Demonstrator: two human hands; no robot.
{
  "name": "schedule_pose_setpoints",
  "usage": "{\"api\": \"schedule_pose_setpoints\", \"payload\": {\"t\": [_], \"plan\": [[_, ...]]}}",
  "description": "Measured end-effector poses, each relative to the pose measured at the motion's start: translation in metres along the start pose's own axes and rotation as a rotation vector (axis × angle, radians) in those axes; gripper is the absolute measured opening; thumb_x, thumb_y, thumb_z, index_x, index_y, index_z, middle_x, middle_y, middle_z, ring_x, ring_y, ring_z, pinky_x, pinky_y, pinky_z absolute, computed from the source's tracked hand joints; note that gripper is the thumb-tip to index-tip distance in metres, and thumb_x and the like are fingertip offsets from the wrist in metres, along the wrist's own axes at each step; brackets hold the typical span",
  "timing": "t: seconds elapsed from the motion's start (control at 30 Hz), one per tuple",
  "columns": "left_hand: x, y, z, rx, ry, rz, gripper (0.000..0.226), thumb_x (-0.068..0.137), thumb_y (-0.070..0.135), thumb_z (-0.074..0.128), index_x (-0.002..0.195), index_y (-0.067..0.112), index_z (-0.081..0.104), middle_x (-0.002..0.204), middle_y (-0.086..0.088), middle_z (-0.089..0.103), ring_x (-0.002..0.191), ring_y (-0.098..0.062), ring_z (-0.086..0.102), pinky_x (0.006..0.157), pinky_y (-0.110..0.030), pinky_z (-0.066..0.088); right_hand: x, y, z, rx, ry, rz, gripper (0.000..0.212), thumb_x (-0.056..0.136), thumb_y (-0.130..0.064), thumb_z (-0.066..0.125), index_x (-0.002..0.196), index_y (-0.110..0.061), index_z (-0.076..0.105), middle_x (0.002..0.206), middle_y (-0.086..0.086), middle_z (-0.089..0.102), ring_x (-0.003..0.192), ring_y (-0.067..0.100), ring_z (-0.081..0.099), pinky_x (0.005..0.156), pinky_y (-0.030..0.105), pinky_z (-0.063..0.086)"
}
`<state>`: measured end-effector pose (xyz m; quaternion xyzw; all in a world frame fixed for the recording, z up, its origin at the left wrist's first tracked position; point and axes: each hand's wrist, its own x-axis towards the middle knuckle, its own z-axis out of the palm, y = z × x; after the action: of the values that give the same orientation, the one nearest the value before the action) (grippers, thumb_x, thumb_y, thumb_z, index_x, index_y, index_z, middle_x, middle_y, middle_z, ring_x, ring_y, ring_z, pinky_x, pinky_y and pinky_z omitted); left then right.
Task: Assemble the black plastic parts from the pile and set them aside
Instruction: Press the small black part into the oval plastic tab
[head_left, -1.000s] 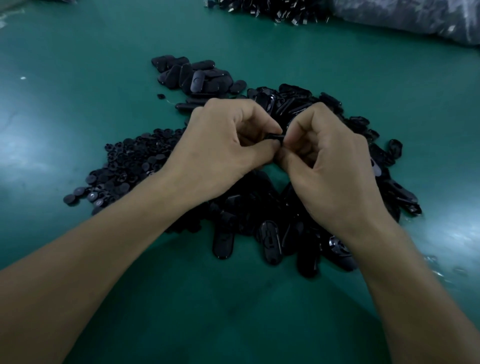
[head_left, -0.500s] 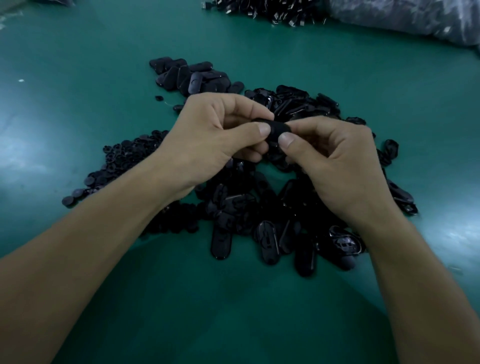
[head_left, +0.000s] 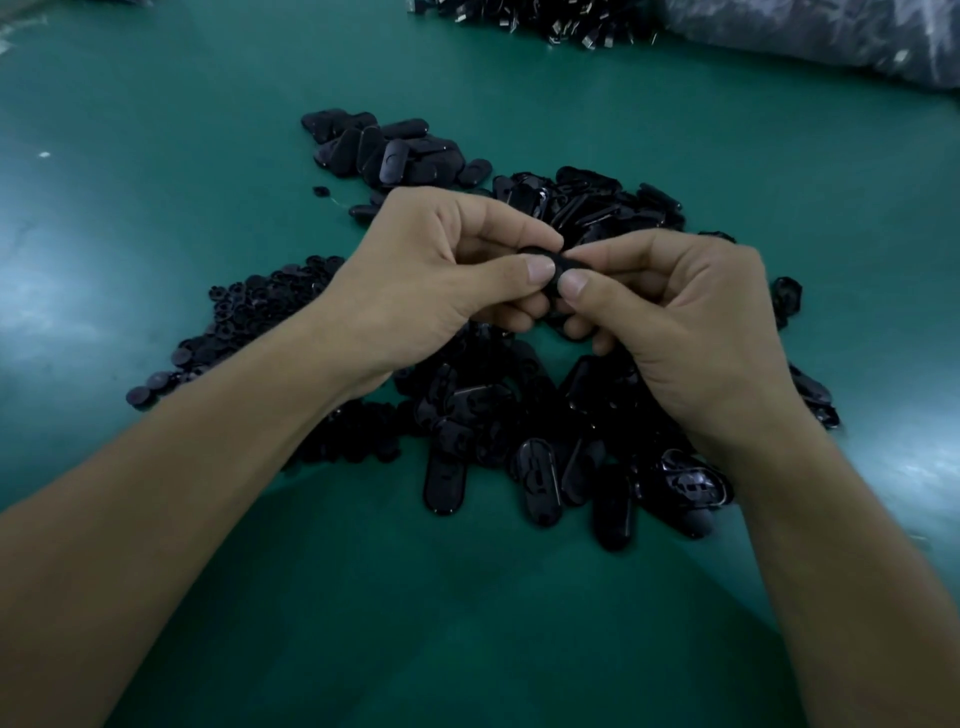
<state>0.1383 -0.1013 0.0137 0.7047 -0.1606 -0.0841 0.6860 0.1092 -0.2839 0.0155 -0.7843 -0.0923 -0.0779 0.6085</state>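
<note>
Above the pile (head_left: 519, 447), the left hand (head_left: 431, 275) and right hand (head_left: 691, 322) both pinched one black part (head_left: 557, 270) between thumbs and curled fingers, holding it clear of the pile. Small discs (head_left: 249, 312) lay left of the pile and oval pieces (head_left: 395, 150) lay beyond it.

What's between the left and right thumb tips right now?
One small black plastic part, pinched from both sides by the left hand and right hand above the pile. Head view shows it.
</note>
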Motion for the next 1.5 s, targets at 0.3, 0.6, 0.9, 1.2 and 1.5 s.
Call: {"api": "schedule_pose_setpoints", "payload": {"t": [0.3, 0.6, 0.9, 1.2, 1.5], "plan": [[-0.0009, 0.0005, 0.0016, -0.004, -0.001, -0.013, 0.013, 0.089, 0.002, 0.069, 0.097, 0.011, 0.072, 0.077, -0.007, 0.076, 0.068, -0.011, 0.071, 0.066, -0.021, 0.058, -0.0005, -0.001, 0.0003, -0.017, 0.0, 0.003, 0.012, 0.088, -0.008, 0.075, 0.088, -0.019, 0.073, 0.074, 0.0, 0.075, 0.06, 0.007, 0.068, 0.055, 0.015, 0.05], [-0.0012, -0.0026, 0.0027, 0.037, -0.007, 0.006, 0.015, 0.089, 0.003, 0.069, 0.099, 0.014, 0.072, 0.082, -0.006, 0.077, 0.075, -0.014, 0.075, 0.069, -0.022, 0.059, -0.0004, -0.0017, 0.003, -0.067, 0.017, -0.012, 0.016, 0.087, -0.006, 0.075, 0.084, -0.021, 0.07, 0.064, -0.011, 0.07, 0.055, 0.002, 0.062, 0.054, 0.012, 0.047], [-0.0013, -0.0021, 0.0001, 0.1, -0.067, 0.005, 0.018, 0.088, 0.001, 0.07, 0.102, 0.012, 0.073, 0.085, -0.007, 0.078, 0.076, -0.013, 0.075, 0.07, -0.021, 0.059, -0.0009, -0.0029, 0.0034, -0.156, 0.005, -0.059, 0.023, 0.086, -0.005, 0.073, 0.079, -0.026, 0.069, 0.061, -0.017, 0.069, 0.056, -0.001, 0.064, 0.056, 0.011, 0.047], [-0.0013, 0.0007, -0.0022, 0.11, -0.074, 0.01, 0.018, 0.088, 0.004, 0.07, 0.106, 0.008, 0.072, 0.088, -0.009, 0.078, 0.081, -0.018, 0.076, 0.072, -0.023, 0.06, -0.0008, -0.0018, 0.0001, -0.121, -0.038, -0.093, 0.022, 0.086, -0.005, 0.075, 0.083, -0.025, 0.068, 0.065, -0.019, 0.07, 0.059, -0.003, 0.066, 0.059, 0.009, 0.048], [-0.0023, -0.0022, 0.0013, 0.163, -0.039, 0.059, 0.014, 0.09, 0.005, 0.07, 0.1, 0.013, 0.075, 0.086, -0.004, 0.078, 0.081, -0.014, 0.076, 0.072, -0.021, 0.06, -0.001, 0.0013, 0.0054, -0.196, 0.031, -0.075, 0.017, 0.088, -0.01, 0.074, 0.084, -0.025, 0.068, 0.077, -0.005, 0.075, 0.069, 0.013, 0.072, 0.066, 0.026, 0.059]]}}
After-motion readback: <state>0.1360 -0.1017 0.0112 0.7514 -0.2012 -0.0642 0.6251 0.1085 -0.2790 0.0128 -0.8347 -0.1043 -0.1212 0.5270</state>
